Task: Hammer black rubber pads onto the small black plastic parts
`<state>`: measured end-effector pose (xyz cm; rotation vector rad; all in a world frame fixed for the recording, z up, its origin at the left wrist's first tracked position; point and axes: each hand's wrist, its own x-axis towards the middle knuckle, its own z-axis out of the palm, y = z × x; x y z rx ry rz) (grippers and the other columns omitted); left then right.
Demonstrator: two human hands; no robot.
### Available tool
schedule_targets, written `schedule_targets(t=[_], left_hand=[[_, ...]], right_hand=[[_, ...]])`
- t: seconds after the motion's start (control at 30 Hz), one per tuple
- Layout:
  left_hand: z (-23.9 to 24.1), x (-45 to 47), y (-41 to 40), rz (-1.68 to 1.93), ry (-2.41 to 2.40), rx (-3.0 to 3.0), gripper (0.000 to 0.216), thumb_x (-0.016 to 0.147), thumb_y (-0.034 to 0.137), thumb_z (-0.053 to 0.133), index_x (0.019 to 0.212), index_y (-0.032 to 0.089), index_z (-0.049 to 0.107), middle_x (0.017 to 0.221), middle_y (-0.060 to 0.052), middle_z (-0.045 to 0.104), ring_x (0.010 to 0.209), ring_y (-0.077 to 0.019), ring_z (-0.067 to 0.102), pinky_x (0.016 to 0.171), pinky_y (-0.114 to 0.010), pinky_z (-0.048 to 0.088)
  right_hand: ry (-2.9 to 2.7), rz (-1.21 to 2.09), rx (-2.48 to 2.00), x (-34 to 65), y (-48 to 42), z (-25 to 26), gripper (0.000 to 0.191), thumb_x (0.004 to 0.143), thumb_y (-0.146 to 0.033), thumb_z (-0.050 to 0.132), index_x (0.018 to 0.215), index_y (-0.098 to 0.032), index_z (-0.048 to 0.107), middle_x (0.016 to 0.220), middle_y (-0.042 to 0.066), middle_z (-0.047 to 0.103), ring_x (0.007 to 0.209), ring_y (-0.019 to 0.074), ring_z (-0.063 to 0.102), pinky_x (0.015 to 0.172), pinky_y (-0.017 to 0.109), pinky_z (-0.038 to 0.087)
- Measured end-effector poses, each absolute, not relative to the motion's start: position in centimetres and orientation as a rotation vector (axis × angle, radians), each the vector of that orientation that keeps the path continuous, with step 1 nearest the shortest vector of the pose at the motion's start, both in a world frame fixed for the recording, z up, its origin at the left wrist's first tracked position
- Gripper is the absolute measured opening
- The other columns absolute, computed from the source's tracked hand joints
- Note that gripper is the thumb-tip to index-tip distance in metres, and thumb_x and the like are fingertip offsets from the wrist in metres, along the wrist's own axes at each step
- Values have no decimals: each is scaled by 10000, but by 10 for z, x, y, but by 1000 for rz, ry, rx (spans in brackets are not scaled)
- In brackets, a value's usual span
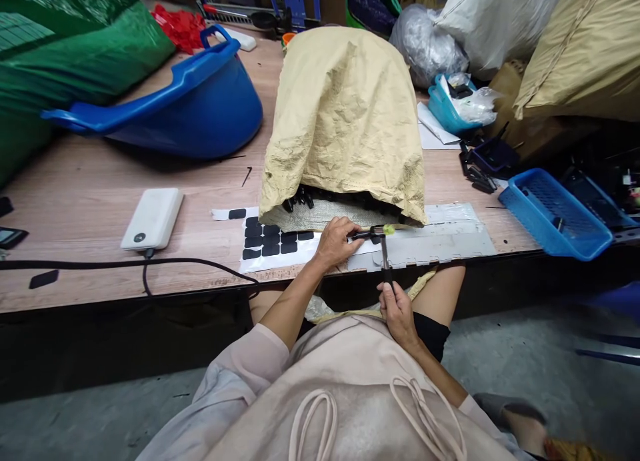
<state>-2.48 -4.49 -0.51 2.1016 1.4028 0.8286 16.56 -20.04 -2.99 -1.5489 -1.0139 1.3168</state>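
Note:
My left hand (pixel 334 242) rests at the table's front edge, fingers pinched on a thin black rod-like part (pixel 364 234) with a small yellow-green tip (pixel 389 230). My right hand (pixel 397 308), below the table edge, is closed round the lower end of a dark slim tool (pixel 385 254) that stands upright and meets the part near the green tip. Just left of my left hand lies a white sheet with several black adhesive pads (pixel 270 242). Behind the hands a tan woven sack (pixel 345 114) lies open toward me, with several small black parts (pixel 300 199) at its mouth.
A white power bank (pixel 153 218) with a black cable (pixel 125 264) lies at the left. A tipped blue basin (pixel 190 101) and a green sack (pixel 60 48) are behind it. A blue basket (pixel 553 211) and smaller blue trays sit at the right, with bags beyond.

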Motion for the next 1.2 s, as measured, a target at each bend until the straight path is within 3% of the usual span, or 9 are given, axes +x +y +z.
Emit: schedule_targets(t=[0.27, 0.5, 0.8, 0.93, 1.07, 1.2], left_hand=[[-2, -25, -46, 797, 1413, 2084, 159, 804, 247, 739, 960, 217, 738, 885, -36, 653, 921, -236, 565, 886, -382, 472], [-4, -27, -46, 780, 1399, 2104, 146, 838, 284, 731, 970, 221, 742, 882, -38, 649, 926, -237, 562, 885, -379, 465], [0, -27, -50, 758, 1354, 2189, 147, 842, 312, 747, 950, 213, 740, 866, -45, 663, 935, -245, 576, 884, -388, 451], [16, -30, -84, 819, 1194, 2104, 140, 898, 325, 675, 970, 212, 719, 898, -48, 688, 844, -195, 612, 778, -320, 478], [20, -33, -136, 639, 1002, 2001, 151, 924, 327, 637, 1005, 230, 718, 864, -18, 725, 736, -152, 644, 677, -267, 469], [-12, -32, -159, 326, 1209, 1922, 148, 879, 292, 662, 1002, 248, 731, 829, -7, 743, 720, -177, 678, 653, -273, 464]], right_hand=[[-503, 1403, -1404, 166, -198, -30, 501, 833, -708, 664, 872, -216, 575, 560, -86, 462, 362, 61, 364, 336, 189, 280], [-430, 1458, -1363, 165, -196, -28, 530, 766, -713, 732, 850, -213, 575, 550, -83, 485, 361, 61, 380, 331, 185, 292], [-435, 1472, -1339, 165, -196, -30, 532, 782, -715, 718, 854, -211, 564, 552, -88, 475, 363, 54, 372, 341, 181, 281], [-444, 1479, -1342, 166, -196, -33, 540, 782, -726, 710, 855, -212, 563, 548, -88, 472, 353, 54, 362, 338, 182, 272], [-449, 1459, -1348, 165, -196, -34, 539, 779, -729, 709, 845, -216, 560, 541, -90, 465, 354, 57, 359, 337, 183, 275], [-462, 1457, -1340, 165, -197, -35, 509, 808, -711, 691, 850, -219, 565, 558, -84, 472, 364, 62, 366, 340, 191, 287]])
